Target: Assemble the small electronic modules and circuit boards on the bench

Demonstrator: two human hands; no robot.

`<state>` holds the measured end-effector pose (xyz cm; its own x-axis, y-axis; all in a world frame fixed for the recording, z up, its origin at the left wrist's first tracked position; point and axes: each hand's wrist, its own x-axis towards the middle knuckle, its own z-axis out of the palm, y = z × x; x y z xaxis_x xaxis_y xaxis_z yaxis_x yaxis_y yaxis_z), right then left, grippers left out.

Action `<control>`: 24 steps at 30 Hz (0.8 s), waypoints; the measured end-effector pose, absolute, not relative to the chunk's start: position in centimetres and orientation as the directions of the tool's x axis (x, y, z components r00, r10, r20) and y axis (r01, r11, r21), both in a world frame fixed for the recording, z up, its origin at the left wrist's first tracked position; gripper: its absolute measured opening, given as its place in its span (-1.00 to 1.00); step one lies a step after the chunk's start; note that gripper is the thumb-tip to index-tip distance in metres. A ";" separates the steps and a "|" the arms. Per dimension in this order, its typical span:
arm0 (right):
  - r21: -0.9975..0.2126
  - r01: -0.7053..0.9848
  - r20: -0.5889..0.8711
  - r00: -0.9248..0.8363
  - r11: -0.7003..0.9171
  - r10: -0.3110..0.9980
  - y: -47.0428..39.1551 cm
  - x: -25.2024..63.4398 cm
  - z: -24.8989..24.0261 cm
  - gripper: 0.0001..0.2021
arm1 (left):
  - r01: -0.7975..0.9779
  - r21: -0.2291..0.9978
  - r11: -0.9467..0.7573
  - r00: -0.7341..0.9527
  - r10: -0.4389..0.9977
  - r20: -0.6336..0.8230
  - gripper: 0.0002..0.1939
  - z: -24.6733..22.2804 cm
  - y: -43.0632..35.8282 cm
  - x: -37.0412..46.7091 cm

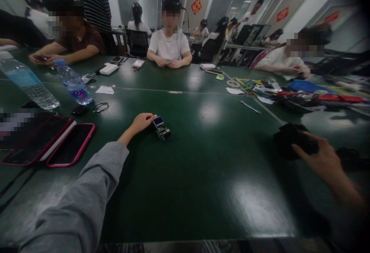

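Note:
On the green table (202, 168) in front of me lies a small circuit board (162, 129) with a square screen at its far end. My left hand (143, 121), reaching out from a grey sleeve, has its curled fingers closed at the board's upper left corner. Over at the right, my right hand (325, 156) is wrapped around a dark, boxy black object (296, 140); its exact kind is lost in shadow and blur. Thumb and fingers grip its near right side.
Left of me are a phone in a pink case (71, 145), a red-edged case (40, 137) and two water bottles (75, 83). A wrench (250, 107) lies near tangled cables (289, 91) at the right. Across the table sits a person in white (169, 46); others sit at both sides.

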<state>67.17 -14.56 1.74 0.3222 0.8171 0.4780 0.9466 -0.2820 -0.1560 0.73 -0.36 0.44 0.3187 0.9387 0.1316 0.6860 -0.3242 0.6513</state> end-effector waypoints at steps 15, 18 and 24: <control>-0.304 0.891 0.447 0.446 -0.337 0.776 -14.6 66.0 1.7 -0.30 | 0.698 0.635 -0.331 0.324 0.937 0.132 -0.49 -0.1 0.1 0.6; -0.390 0.813 0.483 0.581 -0.433 0.655 -13.3 64.7 1.5 -0.24 | 0.716 0.615 -0.331 0.313 0.939 0.141 -0.49 -0.4 0.4 0.6; -0.378 0.866 0.555 0.495 -0.328 0.668 -12.6 62.0 1.5 -0.25 | 0.715 0.597 -0.364 0.327 0.929 0.174 -0.49 -0.5 0.3 0.5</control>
<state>61.99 -12.59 1.51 0.4954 0.6680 0.5553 0.8658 -0.3279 -0.3780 0.45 0.28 -0.50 0.3271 0.9288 0.1744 0.7147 -0.3639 0.5973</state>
